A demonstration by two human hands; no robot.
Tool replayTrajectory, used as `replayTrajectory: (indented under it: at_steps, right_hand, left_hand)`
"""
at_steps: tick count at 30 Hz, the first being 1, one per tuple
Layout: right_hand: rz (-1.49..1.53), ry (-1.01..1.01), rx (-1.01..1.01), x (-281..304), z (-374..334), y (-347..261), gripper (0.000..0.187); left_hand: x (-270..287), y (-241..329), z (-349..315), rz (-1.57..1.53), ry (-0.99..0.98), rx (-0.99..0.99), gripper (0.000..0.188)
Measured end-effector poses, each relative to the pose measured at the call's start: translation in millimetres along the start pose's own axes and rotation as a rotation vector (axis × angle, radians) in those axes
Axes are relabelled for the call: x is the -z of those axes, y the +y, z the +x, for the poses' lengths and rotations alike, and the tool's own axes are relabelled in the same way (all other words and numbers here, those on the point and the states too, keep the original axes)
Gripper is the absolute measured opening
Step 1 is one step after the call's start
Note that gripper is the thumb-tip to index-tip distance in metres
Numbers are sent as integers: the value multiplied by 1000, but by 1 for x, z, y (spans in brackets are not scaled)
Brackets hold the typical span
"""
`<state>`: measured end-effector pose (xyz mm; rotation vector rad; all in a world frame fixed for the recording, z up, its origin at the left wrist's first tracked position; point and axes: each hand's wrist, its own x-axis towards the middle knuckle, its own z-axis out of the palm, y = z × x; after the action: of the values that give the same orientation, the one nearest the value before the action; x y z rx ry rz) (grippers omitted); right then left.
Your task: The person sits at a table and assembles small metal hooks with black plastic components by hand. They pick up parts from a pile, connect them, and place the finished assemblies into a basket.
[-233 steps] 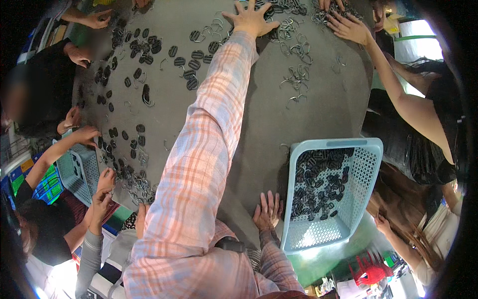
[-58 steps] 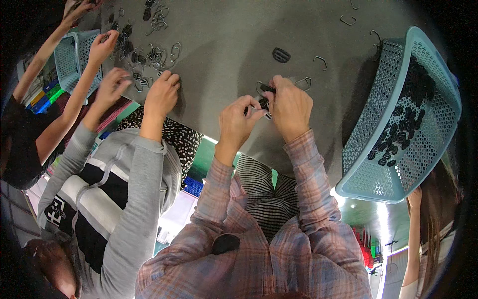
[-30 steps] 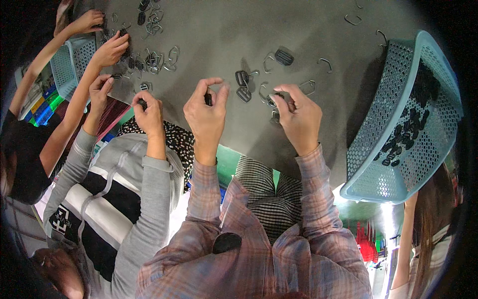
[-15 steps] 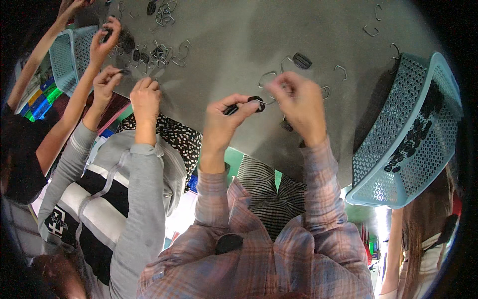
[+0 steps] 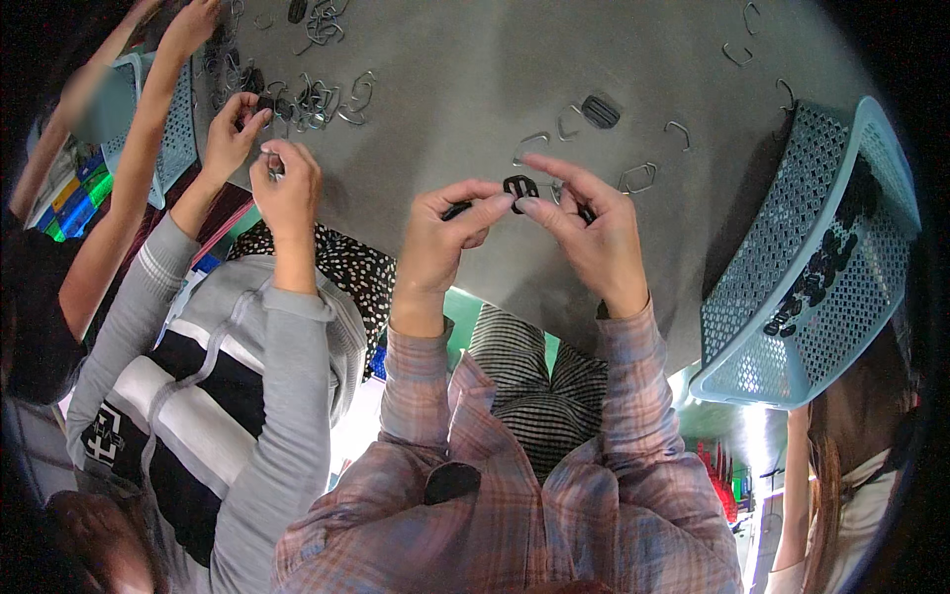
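Observation:
My left hand pinches a black slotted buckle between thumb and forefinger. A second black piece is tucked in its curled fingers. Close by on the right, my right hand has its thumb tip at the buckle's lower edge and its forefinger stretched past it. Another black piece shows among the right hand's fingers, beside a bent metal wire that they partly cover. Beyond my hands, a loose black buckle and several bent wire hooks lie on the grey table.
At the right stands a light blue perforated basket with black buckles inside. A co-worker's hands work close on my left, near a pile of wire hooks and buckles. Another blue basket stands farther left, beside another person's arm.
My right hand has come down and in, its thumb now at the buckle. The buckle has turned so its slots show. The co-worker's left hand has moved toward the pile.

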<state>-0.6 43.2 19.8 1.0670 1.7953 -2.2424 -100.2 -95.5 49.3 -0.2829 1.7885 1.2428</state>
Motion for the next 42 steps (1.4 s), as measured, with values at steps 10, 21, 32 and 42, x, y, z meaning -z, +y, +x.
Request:
replayTrajectory:
  at_steps: [10,21,32,42]
  right_hand:
    - [-132,15,3,13,-11,5,18]
    - [-93,-133,52,20,-5,13,26]
    - [640,-440,-303,50,-2,14,17]
    - [-458,404,158,42,9,10,21]
  left_hand:
    - [-2,-9,1,-445,-146,90,15]
    - [-40,14,-19,617,178,-616,15]
    - [-54,3,-15,556,251,-701,17]
    - [-33,-9,-3,-758,-294,-332,28]
